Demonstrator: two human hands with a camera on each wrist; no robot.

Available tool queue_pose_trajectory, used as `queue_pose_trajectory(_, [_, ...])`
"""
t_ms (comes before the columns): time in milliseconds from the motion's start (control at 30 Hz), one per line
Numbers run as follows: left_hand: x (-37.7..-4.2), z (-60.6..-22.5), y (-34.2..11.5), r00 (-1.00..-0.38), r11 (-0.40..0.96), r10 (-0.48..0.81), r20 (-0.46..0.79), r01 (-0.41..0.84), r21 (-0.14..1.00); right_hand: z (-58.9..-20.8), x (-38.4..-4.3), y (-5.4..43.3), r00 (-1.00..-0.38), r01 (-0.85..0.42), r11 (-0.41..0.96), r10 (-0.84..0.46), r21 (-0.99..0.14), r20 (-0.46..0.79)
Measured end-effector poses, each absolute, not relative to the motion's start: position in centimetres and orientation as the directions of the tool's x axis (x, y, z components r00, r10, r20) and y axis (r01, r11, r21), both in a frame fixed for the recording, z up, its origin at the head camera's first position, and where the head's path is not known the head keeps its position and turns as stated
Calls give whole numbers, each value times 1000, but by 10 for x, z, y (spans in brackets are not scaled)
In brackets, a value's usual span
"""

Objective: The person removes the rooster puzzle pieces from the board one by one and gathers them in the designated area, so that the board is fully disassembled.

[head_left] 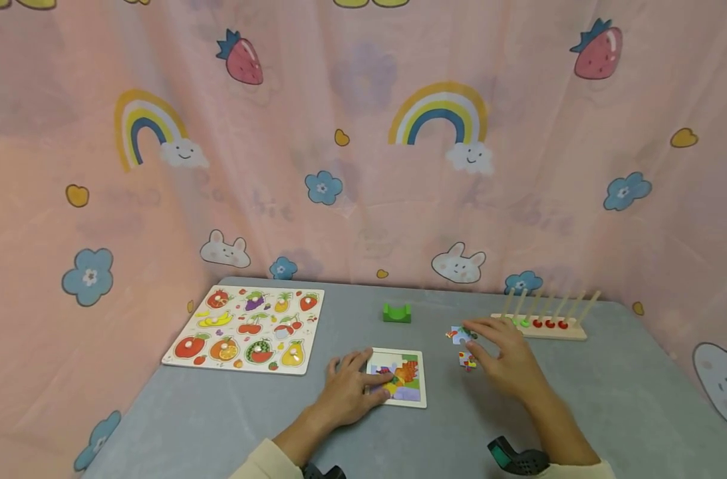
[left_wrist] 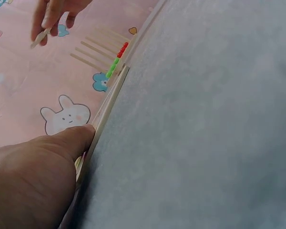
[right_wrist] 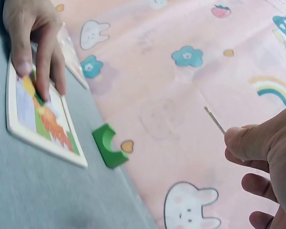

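A small jigsaw puzzle in a pale square frame point(head_left: 424, 379) lies on the table, part of its picture filled in. My left hand point(head_left: 348, 392) rests on its left side, the fingers reaching over the picture; in the right wrist view the fingertips point(right_wrist: 25, 68) touch the printed surface. My right hand point(head_left: 509, 359) pinches a thin puzzle piece point(head_left: 459, 334) between thumb and fingers. Edge-on in the right wrist view, that piece point(right_wrist: 214, 119) is held up off the table. Another puzzle piece point(head_left: 467, 360) shows just below the held one in the head view.
A fruit peg puzzle board point(head_left: 315, 332) lies at the back left. Behind the square frame stands a green notched block point(head_left: 396, 313). A wooden peg rack point(head_left: 573, 330) with red and green beads is at the back right. A printed pink curtain point(head_left: 363, 219) hangs behind the grey table.
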State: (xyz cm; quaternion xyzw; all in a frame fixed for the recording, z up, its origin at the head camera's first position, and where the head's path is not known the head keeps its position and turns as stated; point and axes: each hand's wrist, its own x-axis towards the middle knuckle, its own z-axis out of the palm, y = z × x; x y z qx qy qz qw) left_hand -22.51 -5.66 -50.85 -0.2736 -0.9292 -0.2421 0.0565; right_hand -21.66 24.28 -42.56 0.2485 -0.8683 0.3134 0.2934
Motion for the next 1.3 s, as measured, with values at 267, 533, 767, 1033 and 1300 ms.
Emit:
queue_pose_trajectory(267, [-225,-508,-55,-845,734,484,228,534,420,-434,-212,276,-733,-579,698,-219,-421,644])
queue_pose_trajectory(533, [-226,-509,-54,-842,734,486,236,540,413,-450,-217,305,-778,-524,718,-184,-459,601])
queue_pose_trajectory(767, [-226,-509,-53,-840,737,484,244,542,404,-464,-219,315,-811,-465,747,-145,-475,567])
queue_pose_trajectory(1033, [-226,-509,-53,-842,737,485,236,539,408,-490,-226,323,-822,-451,764,-155,-461,547])
queue_pose_trajectory(1300, [-225,-508,-56,-851,739,475,225,524,423,-498,-229,323,-878,-389,782,-156,-487,452])
